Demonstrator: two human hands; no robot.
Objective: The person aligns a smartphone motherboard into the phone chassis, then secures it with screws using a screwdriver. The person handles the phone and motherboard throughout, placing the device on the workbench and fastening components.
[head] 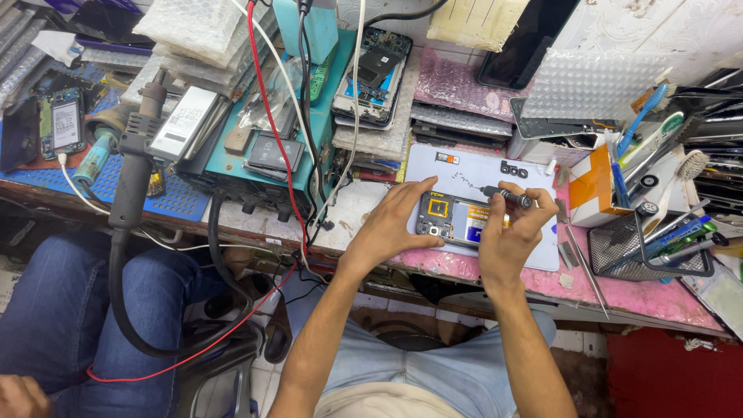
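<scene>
An opened phone (453,217), back cover off and its circuit board and battery showing, lies on a pale grey work mat (472,166). My left hand (393,220) rests on the phone's left end and steadies it with fingers spread. A small dark screwdriver (507,196) is gripped in my right hand (512,232), held nearly level above the phone's right half. Tiny screws (463,183) lie in a row on the mat behind the phone.
A black mesh basket (646,251) of tools and brushes stands at the right, beside an orange and white box (592,188). Stacked phones (371,73), a teal power unit (263,147) with red and black cables, and a hot-air handle (133,166) crowd the left. Another person's jeans-clad knee (62,310) is lower left.
</scene>
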